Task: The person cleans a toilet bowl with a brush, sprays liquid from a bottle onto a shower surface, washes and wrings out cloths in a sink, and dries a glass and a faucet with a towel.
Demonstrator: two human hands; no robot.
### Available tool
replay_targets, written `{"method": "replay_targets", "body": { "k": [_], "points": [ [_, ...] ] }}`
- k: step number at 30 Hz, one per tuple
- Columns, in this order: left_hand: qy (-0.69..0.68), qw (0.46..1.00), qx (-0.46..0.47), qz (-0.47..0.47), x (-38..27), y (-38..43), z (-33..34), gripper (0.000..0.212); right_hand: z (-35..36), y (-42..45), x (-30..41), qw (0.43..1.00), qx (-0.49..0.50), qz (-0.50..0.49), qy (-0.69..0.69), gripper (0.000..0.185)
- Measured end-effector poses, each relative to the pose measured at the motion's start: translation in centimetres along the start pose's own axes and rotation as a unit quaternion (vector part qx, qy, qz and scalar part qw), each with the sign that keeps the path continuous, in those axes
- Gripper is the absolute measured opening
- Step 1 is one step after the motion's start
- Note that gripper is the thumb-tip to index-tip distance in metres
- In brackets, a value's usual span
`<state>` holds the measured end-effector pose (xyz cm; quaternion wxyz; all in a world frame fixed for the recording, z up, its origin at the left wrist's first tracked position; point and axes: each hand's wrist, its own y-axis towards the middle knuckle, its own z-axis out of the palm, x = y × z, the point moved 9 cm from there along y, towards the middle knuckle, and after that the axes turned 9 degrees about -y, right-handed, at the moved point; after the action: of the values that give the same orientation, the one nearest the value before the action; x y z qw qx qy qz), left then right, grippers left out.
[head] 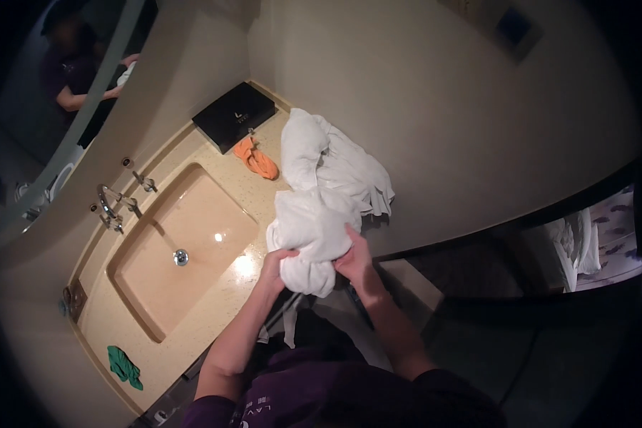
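A bunched white towel (315, 224) is held between my two hands over the front edge of the counter, partly folded over itself. My left hand (279, 269) grips its lower left side, thumb on top. On the other side, my right hand (354, 257) has hold of the towel's right edge. Beyond it, more white towels (342, 160) lie heaped at the counter's right end, their loose edges hanging over. Whether the held towel is separate from the heap cannot be told. An orange cloth (255, 159) lies crumpled left of the heap.
A rectangular sink (187, 241) is set in the speckled counter (222, 315), with a chrome faucet (107, 200) behind it. A black box (234, 116) occupies the back corner. A green cloth (124, 367) lies at the near left. A wall rises at the right.
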<state>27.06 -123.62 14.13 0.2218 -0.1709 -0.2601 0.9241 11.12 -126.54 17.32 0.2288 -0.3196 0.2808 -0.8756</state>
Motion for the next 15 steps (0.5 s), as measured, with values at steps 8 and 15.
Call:
{"method": "replay_targets", "body": {
  "k": [8, 15],
  "points": [
    [0.159, 0.985, -0.040, 0.059, -2.6, -16.7, -4.9, 0.082, -6.4, -6.3, 3.8, 0.997, 0.057, -0.011, -0.060, 0.059],
    [0.179, 0.979, -0.036, 0.086, -1.8, -27.4, -5.8, 0.070, -4.8, -10.1, 6.4, 0.676, -0.078, -0.205, -0.703, 0.056]
  ]
}}
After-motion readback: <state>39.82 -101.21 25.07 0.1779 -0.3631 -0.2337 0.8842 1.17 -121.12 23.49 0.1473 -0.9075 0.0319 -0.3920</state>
